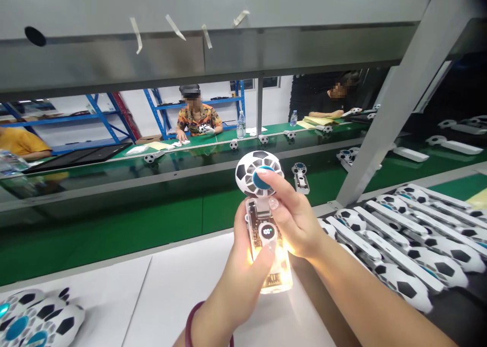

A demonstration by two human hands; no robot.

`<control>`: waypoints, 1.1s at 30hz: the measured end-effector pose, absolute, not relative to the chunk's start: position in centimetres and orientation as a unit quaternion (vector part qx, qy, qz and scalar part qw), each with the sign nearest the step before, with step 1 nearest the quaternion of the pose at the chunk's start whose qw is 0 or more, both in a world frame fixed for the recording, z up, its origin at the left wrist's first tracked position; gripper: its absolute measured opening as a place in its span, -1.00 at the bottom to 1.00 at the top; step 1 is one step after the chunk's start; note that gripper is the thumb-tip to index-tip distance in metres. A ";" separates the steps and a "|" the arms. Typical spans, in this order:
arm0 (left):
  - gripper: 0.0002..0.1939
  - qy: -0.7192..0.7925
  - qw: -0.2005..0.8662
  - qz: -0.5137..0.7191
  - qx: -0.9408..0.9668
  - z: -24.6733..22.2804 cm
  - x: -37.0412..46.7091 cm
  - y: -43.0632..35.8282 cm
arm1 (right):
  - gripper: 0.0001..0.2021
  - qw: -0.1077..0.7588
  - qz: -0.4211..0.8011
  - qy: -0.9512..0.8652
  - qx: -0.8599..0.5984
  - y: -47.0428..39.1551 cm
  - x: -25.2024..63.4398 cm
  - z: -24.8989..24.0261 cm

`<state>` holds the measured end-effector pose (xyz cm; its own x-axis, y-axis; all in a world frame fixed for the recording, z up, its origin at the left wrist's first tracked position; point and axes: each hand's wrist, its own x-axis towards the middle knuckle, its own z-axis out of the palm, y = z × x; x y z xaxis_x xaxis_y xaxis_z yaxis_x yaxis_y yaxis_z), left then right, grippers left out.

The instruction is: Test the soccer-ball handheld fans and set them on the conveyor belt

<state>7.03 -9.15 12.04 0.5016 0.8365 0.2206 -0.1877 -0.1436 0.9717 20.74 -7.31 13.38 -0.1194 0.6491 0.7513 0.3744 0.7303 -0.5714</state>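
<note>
One handheld fan (266, 220) fills the middle of the head view: a round football-patterned head with a blue hub on a clear, glowing plastic handle with a small lit display. More such fans (399, 245) lie in rows at right, others (34, 321) at lower left on the white surface (160, 296). Beyond the green belt (114, 230) sit other people. The left hand (243, 266) wraps the handle; the right hand (292, 215) pinches its top, a fingertip on the hub.
</note>
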 end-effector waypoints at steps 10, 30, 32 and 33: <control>-0.38 0.274 0.565 0.444 0.639 11.5 7.1 -9.1 | -0.59 0.551 0.139 -0.741 -0.358 -7.4 20.7 13.6; -0.21 0.212 0.664 0.353 0.624 11.4 5.9 -8.4 | -0.55 0.552 0.109 -0.744 -0.360 -7.5 20.7 13.7; -0.22 0.208 0.667 0.351 0.624 11.5 5.8 -8.4 | -0.55 0.552 0.107 -0.744 -0.360 -7.5 20.7 13.7; -0.23 0.206 0.668 0.351 0.623 11.5 5.8 -8.4 | -0.54 0.553 0.108 -0.744 -0.358 -7.4 20.7 13.7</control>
